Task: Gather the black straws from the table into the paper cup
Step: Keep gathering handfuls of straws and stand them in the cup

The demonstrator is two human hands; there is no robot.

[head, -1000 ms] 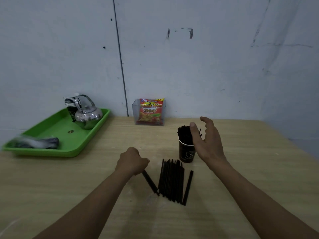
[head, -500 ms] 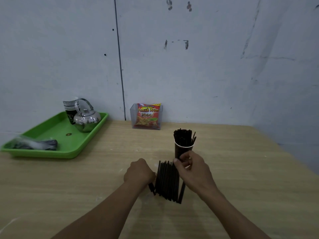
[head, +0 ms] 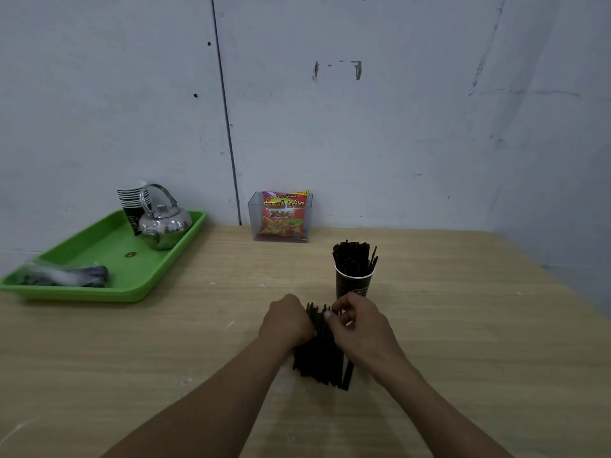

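A bundle of black straws [head: 319,358] lies on the wooden table, pointing away from me. My left hand [head: 287,322] presses against its left side with curled fingers. On the bundle's right side my right hand [head: 358,322] curls over the straws, thumb and fingers pinching their far part. Just behind the hands stands a dark paper cup [head: 352,284], upright, packed with black straws [head: 353,256] that stick out of its top.
A green tray [head: 109,289] at the left holds a steel kettle [head: 163,226], stacked paper cups [head: 132,198] and a plastic-wrapped bundle [head: 66,276]. A clear box with a snack packet [head: 282,214] stands against the back wall. The table's right edge [head: 555,279] runs diagonally.
My right hand came down from beside the cup onto the loose straws. My left hand slid right, pushing the stray straw into the bundle. Both hands now squeeze the bundle together.
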